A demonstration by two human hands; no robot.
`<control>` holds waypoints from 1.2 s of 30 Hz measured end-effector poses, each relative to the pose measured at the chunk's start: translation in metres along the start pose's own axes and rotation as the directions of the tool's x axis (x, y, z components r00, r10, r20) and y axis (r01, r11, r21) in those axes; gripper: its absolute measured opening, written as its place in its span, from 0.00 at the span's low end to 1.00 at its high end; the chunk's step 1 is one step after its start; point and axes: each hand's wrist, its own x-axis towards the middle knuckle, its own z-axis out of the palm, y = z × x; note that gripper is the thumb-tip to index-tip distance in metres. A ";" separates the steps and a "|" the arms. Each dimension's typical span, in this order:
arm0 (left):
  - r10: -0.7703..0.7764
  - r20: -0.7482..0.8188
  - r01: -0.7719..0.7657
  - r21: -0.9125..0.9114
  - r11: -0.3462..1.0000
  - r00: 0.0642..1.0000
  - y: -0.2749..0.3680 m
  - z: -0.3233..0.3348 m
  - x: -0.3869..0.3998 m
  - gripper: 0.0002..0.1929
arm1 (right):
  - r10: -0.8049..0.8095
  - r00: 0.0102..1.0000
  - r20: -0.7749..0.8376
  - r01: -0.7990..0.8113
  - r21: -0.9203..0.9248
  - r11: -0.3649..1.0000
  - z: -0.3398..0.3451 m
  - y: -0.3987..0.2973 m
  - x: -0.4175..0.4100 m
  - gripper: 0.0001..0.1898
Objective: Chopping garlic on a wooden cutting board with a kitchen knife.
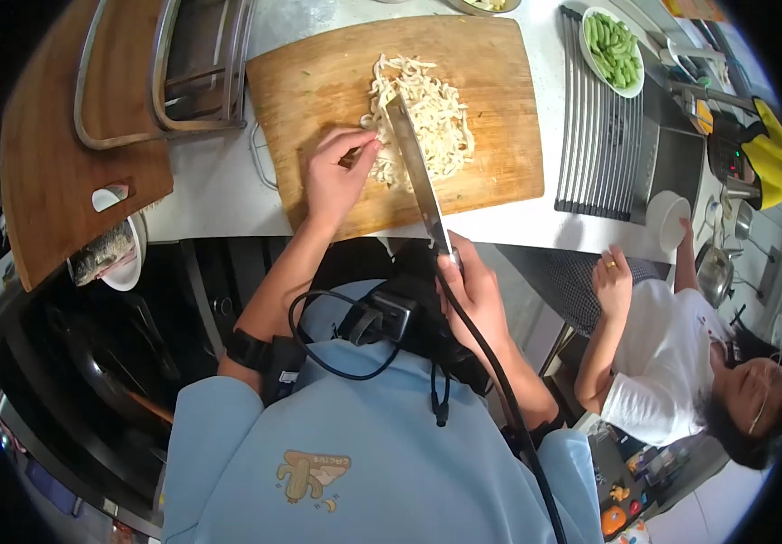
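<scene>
A pile of pale chopped strips (442, 115), maybe mushroom, lies on a wooden cutting board (500, 68). My right hand (476, 296) grips the handle of a kitchen knife (413, 160). Its long blade slants away from me over the left part of the pile, the tip near the pile's middle. My left hand (340, 170) is at the pile's left edge, thumb and forefinger pinched together beside the blade. Whether a strip is between those fingertips is too small to tell.
A plate of green pods (612, 51) stands on a roll-up drying rack (595, 149) by the sink. At right, another person (663, 353) holds a white bowl (667, 219). At left are a metal rack (160, 109), another wooden board (78, 183) and a plated fish (105, 255).
</scene>
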 end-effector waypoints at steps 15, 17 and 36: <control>0.141 -0.034 -0.136 0.128 0.982 0.989 -0.004 0.000 0.004 0.06 | -0.064 0.997 -0.050 0.057 -0.129 0.990 0.016 -0.010 0.051 0.17; 0.166 -0.025 -0.162 0.121 0.979 0.986 -0.007 -0.001 0.003 0.06 | -0.184 0.976 -0.117 0.147 -0.275 0.950 0.024 -0.015 0.058 0.16; 0.070 0.182 -0.087 0.090 0.992 0.981 -0.006 -0.020 0.010 0.08 | -0.094 0.984 -0.148 0.078 -0.108 0.991 0.033 -0.001 0.054 0.18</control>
